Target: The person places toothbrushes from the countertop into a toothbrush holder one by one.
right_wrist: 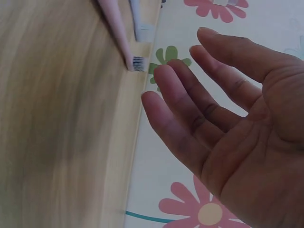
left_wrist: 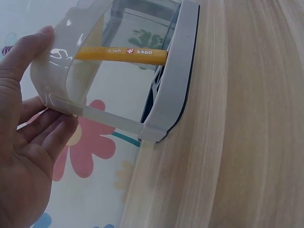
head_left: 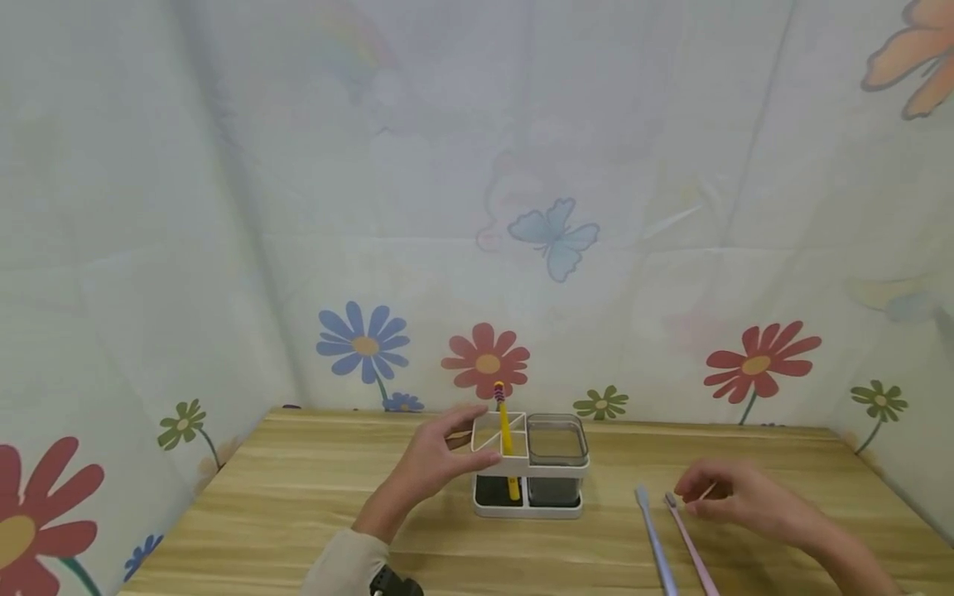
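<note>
My left hand grips the upper tier of a white toothbrush holder by its left side, thumb in front and fingers behind. One slot of the holder has a yellow toothbrush standing in it, bristles up and leaning slightly. A clear grey cup occupies the holder's right half. Over the table to the right, my right hand holds nothing; its fingers look loosely bent in the right wrist view. Nearest to it lies a pink toothbrush, with a light blue toothbrush just left of that, both heads pointing away from me.
A wood-grain table carries everything. Behind it and along both sides hangs a pale curtain printed with flowers and butterflies. A black device sits on my left wrist by the light sleeve.
</note>
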A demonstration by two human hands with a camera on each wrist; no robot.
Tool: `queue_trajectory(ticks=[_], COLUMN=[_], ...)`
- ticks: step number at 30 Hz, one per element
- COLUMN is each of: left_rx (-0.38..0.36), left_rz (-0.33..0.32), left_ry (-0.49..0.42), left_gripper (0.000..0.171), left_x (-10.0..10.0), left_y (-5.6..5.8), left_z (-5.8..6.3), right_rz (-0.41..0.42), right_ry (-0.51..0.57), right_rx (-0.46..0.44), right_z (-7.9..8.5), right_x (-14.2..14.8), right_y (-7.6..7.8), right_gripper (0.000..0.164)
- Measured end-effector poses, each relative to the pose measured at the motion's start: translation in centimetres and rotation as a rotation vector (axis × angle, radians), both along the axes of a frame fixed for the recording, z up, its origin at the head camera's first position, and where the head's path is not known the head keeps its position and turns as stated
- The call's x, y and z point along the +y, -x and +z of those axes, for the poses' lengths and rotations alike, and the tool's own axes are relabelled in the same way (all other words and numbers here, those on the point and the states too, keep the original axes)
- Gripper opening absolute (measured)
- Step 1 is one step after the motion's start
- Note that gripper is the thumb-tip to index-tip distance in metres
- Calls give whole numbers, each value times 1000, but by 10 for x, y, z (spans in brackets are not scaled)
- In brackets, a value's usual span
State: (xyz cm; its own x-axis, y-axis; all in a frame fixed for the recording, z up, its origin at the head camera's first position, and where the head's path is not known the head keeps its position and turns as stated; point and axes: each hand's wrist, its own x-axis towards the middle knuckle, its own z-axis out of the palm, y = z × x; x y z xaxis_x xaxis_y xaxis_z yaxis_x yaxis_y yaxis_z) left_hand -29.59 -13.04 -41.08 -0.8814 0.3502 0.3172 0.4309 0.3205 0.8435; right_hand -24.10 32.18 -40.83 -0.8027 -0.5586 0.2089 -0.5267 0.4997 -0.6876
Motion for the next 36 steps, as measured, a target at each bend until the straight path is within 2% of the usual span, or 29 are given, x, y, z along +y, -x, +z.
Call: queue_trajectory(ticks=[2, 9, 14, 18, 24, 29, 36], left_rx=[-3, 2, -1, -3, -7, -9, 0], left_rz=[5, 9, 16, 20, 15, 16, 18], left_ry=[3, 6, 2, 2, -5, -11, -6], left_gripper=[73, 73, 73, 73, 72, 72, 73], left_x=[0, 0, -1, 0, 1, 0, 1], left_y=[0, 0, -1, 0, 1, 1, 2], left_z=[0, 0, -1, -2, -3, -3, -3], right_rz=[13, -29, -24, -47, -55, -104, -222], right_ry=[-2, -61, -58, -51, -47, -67, -51], right_rx=[-22, -105, -169, -184, -147, -138, -238], right_z=[-3, -10, -14, -18, -23, -24, -23], right_x=[0, 0, -3, -3, -5, -7, -10], right_y=[1, 0, 0, 1, 2, 2, 1], right_gripper=[13, 13, 11, 11, 11, 14, 19])
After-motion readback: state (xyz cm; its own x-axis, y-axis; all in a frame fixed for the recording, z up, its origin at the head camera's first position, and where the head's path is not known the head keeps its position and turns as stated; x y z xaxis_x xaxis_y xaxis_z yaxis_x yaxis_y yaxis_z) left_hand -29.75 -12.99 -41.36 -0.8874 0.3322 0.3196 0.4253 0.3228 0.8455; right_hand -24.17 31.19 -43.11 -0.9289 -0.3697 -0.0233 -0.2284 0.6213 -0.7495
